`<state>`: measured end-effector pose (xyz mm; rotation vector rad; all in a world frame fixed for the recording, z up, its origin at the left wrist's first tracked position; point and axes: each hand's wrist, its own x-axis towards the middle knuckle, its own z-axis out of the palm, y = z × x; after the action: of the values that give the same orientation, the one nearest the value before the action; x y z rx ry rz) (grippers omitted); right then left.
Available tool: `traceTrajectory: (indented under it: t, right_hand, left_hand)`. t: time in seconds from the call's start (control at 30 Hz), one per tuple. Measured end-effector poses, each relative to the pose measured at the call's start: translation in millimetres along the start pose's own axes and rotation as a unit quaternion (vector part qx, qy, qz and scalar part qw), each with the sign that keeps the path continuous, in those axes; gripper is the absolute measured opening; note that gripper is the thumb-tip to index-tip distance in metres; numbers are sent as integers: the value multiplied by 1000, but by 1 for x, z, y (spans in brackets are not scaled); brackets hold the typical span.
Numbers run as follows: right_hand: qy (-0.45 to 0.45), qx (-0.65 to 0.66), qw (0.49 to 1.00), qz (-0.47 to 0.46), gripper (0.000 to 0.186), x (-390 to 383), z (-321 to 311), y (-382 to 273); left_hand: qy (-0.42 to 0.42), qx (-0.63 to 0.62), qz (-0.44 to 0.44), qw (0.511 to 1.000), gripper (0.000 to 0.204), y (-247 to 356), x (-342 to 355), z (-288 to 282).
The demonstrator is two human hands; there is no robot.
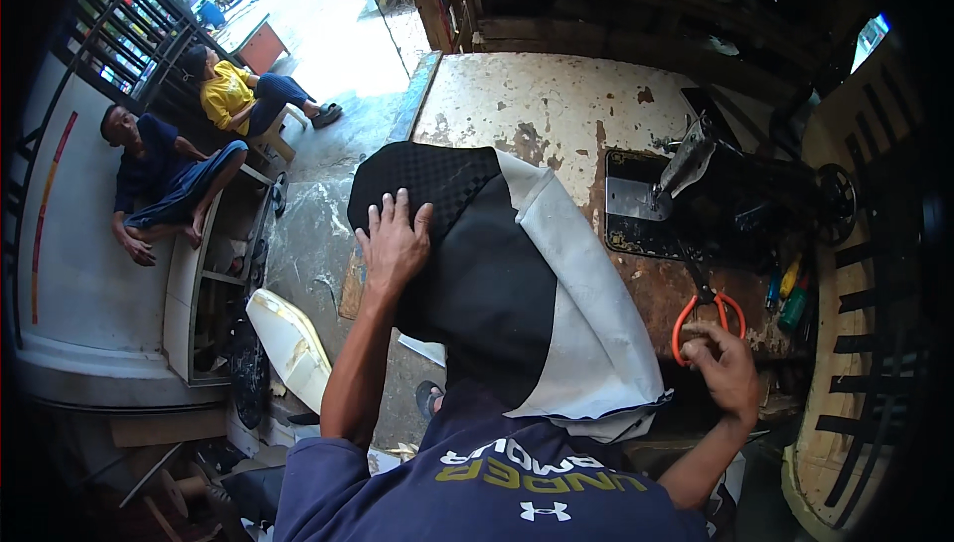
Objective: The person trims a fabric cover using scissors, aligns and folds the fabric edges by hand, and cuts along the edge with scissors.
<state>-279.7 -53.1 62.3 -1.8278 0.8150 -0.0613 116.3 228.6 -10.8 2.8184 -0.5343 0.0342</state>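
A black cover piece (497,254), part checkered and part smooth, hangs over the near edge of the worn table. Its pale backing (586,313) is folded outward along the right side. My left hand (395,244) lies on the checkered part with the fingers spread. At the right, my right hand (725,368) is closed with its fingertips at an orange handle loop of the scissors (732,306). The scissors' dark blades point away from me, toward the sewing machine; how firmly the fingers grip is partly hidden.
A black sewing machine (706,184) stands on the table (477,95) at the right. Screwdrivers (793,309) lie beside it. A slotted wooden panel (855,323) stands at far right. Two people sit at the left, near a white cabinet (184,294). A cream curved piece (288,343) leans below.
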Motion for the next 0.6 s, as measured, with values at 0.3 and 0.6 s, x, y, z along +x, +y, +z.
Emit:
traceTrajectory:
  t: [0.3, 0.6]
  right_hand:
    - [28, -157, 943, -291, 66, 18, 139, -30]
    - [304, -54, 943, -124, 33, -100, 48, 13]
  left_hand:
    - [-114, 17, 389, 914, 68, 113, 162, 78]
    - [-131, 198, 106, 966, 59, 164, 369, 123]
